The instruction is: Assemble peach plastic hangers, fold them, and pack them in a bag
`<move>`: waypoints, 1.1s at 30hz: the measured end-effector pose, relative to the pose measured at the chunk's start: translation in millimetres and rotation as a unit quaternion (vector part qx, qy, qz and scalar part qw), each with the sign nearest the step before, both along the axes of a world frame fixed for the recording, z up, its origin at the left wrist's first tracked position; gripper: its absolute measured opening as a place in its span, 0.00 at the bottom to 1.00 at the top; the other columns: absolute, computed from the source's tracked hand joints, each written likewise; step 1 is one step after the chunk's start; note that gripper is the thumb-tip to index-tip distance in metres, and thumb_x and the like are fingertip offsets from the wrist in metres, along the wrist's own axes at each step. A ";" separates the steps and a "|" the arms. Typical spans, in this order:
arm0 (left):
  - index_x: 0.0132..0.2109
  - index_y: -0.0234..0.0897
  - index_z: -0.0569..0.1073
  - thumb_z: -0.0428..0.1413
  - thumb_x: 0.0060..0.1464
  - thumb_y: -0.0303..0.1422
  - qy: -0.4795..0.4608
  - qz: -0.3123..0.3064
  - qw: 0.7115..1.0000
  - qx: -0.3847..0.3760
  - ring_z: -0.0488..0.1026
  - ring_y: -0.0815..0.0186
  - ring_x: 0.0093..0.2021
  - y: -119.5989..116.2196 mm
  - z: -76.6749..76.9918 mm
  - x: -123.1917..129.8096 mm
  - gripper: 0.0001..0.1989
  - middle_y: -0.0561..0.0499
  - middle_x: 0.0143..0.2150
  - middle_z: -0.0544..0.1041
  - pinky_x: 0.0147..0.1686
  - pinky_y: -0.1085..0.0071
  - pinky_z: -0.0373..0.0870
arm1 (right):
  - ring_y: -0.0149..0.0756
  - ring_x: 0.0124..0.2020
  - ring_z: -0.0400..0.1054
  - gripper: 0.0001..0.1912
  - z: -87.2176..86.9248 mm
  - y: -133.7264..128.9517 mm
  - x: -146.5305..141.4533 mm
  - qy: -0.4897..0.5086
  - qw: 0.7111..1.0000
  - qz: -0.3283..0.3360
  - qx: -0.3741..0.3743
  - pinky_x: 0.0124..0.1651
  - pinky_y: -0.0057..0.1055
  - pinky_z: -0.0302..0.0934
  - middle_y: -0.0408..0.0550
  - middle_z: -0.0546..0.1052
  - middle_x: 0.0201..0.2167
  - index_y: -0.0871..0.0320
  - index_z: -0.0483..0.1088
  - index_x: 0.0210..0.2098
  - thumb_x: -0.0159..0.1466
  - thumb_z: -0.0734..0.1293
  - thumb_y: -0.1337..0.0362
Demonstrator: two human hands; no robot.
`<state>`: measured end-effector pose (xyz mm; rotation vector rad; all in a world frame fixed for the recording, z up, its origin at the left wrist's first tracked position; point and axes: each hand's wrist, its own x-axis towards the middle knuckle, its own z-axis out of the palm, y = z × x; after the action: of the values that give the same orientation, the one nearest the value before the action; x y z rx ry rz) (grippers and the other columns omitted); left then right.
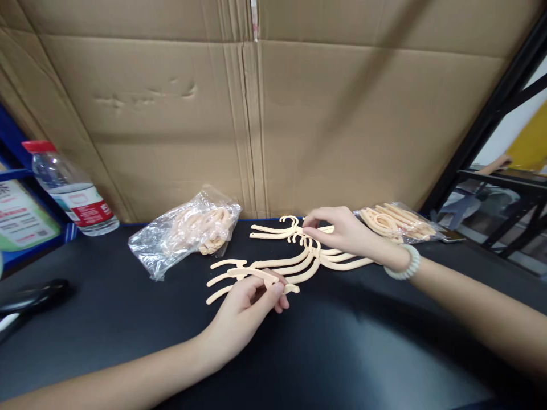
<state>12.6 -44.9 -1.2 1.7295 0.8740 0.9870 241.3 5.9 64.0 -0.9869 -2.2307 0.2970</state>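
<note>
Taking the hooks of the front hangers [316,253] as the centre of the dial, the left hand [250,304] sits at 8 o'clock, its thumb and fingers closed narrowly on a cream hanger piece [252,273]. From those fingertips the piece runs out between 9 and 10 o'clock, lying across the left arms of the front hangers as seen from above; a short pale end shows at 3 o'clock past the thumb, though whether it belongs to the same piece I cannot tell. Three rounded arm tips lie at 10 o'clock from the left hand. The right hand [342,228], with a pale bracelet [404,263] at its wrist, is at 2 o'clock over the hangers' right arms. Its fingers are bent and close together, pointing towards 9 o'clock, with the hooks of the back hangers [273,232] near the tips; I cannot tell whether they grip anything. Those back hangers lie between 9 and 10 o'clock on the dark table [299,359]. A clear bag [156,250] of cream pieces rests near 9 o'clock, a second bag [399,222] at 3, and a red-capped bottle [77,193] farther out between 9 and 10.
</note>
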 end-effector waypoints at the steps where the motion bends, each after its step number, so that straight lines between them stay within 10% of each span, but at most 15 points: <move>1: 0.31 0.35 0.74 0.52 0.62 0.38 0.005 -0.002 1.000 -0.005 0.72 0.68 0.30 0.2 -0.2 -0.1 0.15 0.49 0.35 0.75 0.34 0.72 0.71 | 0.35 0.34 0.72 0.08 -1.1 12.5 7.7 -0.051 0.998 -0.030 0.025 0.42 0.31 0.63 0.48 0.79 0.32 0.60 0.74 0.35 0.66 0.65 0.62; 9: 0.27 0.34 0.74 0.56 0.57 0.37 0.018 0.004 1.000 -0.024 0.73 0.67 0.31 -2.0 7.6 1.9 0.13 0.47 0.37 0.75 0.33 0.72 0.72 | 0.35 0.29 0.69 0.04 -43.9 73.0 36.8 -0.167 0.984 -0.063 0.001 0.34 0.30 0.60 0.50 0.77 0.28 0.61 0.74 0.30 0.60 0.67 0.68; 15: 0.28 0.34 0.74 0.61 0.52 0.35 -0.012 0.019 0.999 -0.035 0.73 0.67 0.32 -2.9 7.1 2.8 0.09 0.48 0.37 0.75 0.34 0.72 0.73 | 0.32 0.26 0.66 0.02 -39.5 79.0 37.4 -0.118 0.989 -0.088 0.019 0.30 0.28 0.58 0.45 0.74 0.25 0.59 0.68 0.27 0.56 0.67 0.70; 24: 0.29 0.35 0.72 0.57 0.58 0.34 -0.051 0.038 0.998 -0.015 0.71 0.71 0.28 -5.6 7.2 0.2 0.10 0.52 0.32 0.72 0.30 0.75 0.72 | 0.39 0.38 0.73 0.10 -10.1 12.8 51.6 -0.010 0.996 -0.073 0.060 0.41 0.35 0.67 0.50 0.77 0.38 0.56 0.65 0.43 0.64 0.65 0.61; 33: 0.34 0.36 0.76 0.59 0.57 0.35 -0.084 0.084 0.993 -0.019 0.69 0.71 0.28 -2.9 5.4 -0.7 0.07 0.51 0.34 0.72 0.28 0.76 0.69 | 0.32 0.31 0.69 0.07 -33.2 -33.1 57.3 -0.023 0.997 -0.057 0.045 0.32 0.28 0.63 0.46 0.75 0.33 0.55 0.68 0.43 0.70 0.60 0.63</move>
<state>11.9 -47.9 4.2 1.5342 0.9343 1.2009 298.6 -27.2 30.8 -1.0771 -2.1980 0.1222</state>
